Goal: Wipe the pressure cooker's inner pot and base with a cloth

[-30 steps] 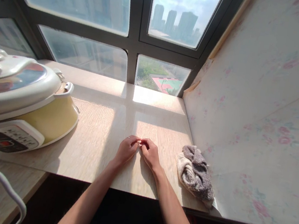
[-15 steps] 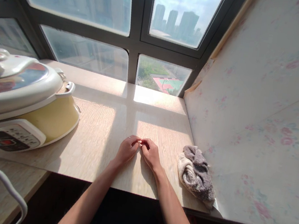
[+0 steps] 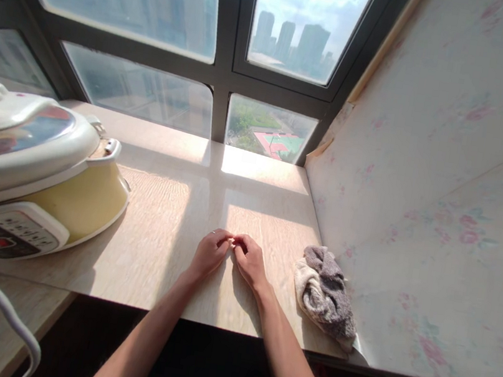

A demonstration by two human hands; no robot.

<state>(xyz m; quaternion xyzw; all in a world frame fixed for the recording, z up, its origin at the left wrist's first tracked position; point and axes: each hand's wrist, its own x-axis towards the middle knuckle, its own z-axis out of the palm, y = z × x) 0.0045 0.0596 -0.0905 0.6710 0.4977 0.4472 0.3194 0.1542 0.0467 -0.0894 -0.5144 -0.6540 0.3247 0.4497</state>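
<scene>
Since fingers (image 3: 225, 235) pinch the pale bit (image 3: 231, 243), its axis is unclear.

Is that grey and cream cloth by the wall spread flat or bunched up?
Bunched up: the cloth lies in a crumpled heap beside the wall, its folds twisted together.

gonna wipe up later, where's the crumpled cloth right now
In the head view, the crumpled cloth lies on the right, near the front edge of the countertop, beside the floral-papered wall and to the right of the right hand.
</scene>
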